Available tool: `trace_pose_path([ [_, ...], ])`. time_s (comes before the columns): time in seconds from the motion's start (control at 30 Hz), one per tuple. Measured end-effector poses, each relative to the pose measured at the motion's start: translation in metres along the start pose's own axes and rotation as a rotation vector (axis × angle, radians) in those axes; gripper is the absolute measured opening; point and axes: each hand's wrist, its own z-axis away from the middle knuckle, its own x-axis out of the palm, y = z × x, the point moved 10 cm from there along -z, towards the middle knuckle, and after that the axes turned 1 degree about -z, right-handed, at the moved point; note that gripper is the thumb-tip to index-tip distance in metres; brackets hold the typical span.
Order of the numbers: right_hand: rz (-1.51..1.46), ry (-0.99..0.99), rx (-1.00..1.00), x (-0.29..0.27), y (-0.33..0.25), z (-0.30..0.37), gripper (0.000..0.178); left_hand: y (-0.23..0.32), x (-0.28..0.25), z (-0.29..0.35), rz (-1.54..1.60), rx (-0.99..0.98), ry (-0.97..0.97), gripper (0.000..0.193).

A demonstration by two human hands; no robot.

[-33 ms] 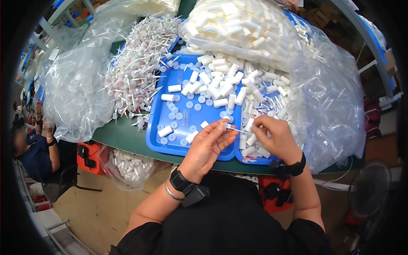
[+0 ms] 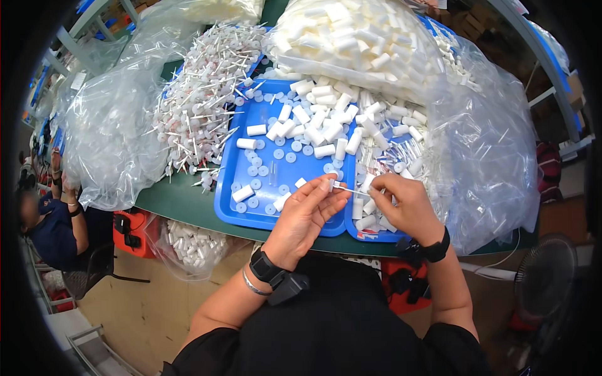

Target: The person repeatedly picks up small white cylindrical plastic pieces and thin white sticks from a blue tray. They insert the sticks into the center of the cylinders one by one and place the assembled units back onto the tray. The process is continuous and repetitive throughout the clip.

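From where I stand, the blue tray (image 2: 251, 219) in front of the worker makes an easy marker. Over its near right corner, the left hand (image 2: 305, 210) pinches the white end of a thin-stemmed piece (image 2: 350, 188) between thumb and fingers. Just beyond the tray's right edge, the right hand (image 2: 406, 203) is drawn narrow, thumb and forefinger closed on the stem's other end. So the piece hangs between both hands, above the tray's right rim. Inside the tray lie white cylinders (image 2: 256, 130) and translucent discs (image 2: 291, 157). Against its right side sits a second tray (image 2: 382, 236), crowded with more small parts. Left of the blue tray rises a heap of stemmed pieces (image 2: 200, 94); behind it bulges a big bag of cylinders (image 2: 357, 44). Well off to its left, another person (image 2: 53, 225) sits.
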Motion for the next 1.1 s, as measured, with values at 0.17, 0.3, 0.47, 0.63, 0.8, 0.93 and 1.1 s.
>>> trace_pose_path([
  [0.17,-0.008,0.039,0.016,-0.004,-0.007,0.009,0.01,0.001,0.003,0.0,0.036,0.014,0.012,0.029],
  [0.3,0.003,0.046,0.01,-0.003,-0.006,0.011,0.01,0.0,-0.003,-0.001,0.047,0.023,0.029,0.028],
  [0.47,0.028,0.047,-0.016,-0.001,-0.01,0.012,0.01,-0.001,-0.004,0.0,0.056,0.014,0.031,0.03],
  [0.63,0.036,0.103,-0.155,0.001,-0.018,0.009,0.008,-0.007,0.0,-0.001,0.001,-0.008,-0.007,0.034],
  [0.8,-0.691,-0.163,0.547,0.049,0.033,0.02,0.015,-0.016,0.008,0.005,-0.116,-0.023,-0.091,0.039],
  [0.93,-0.863,-0.352,0.717,0.067,0.036,0.029,0.023,-0.011,0.009,0.006,-0.226,0.011,-0.11,0.037],
  [1.1,-0.506,-0.178,0.387,0.033,0.022,0.009,0.025,0.062,-0.011,-0.001,-0.26,0.235,0.025,0.034],
])
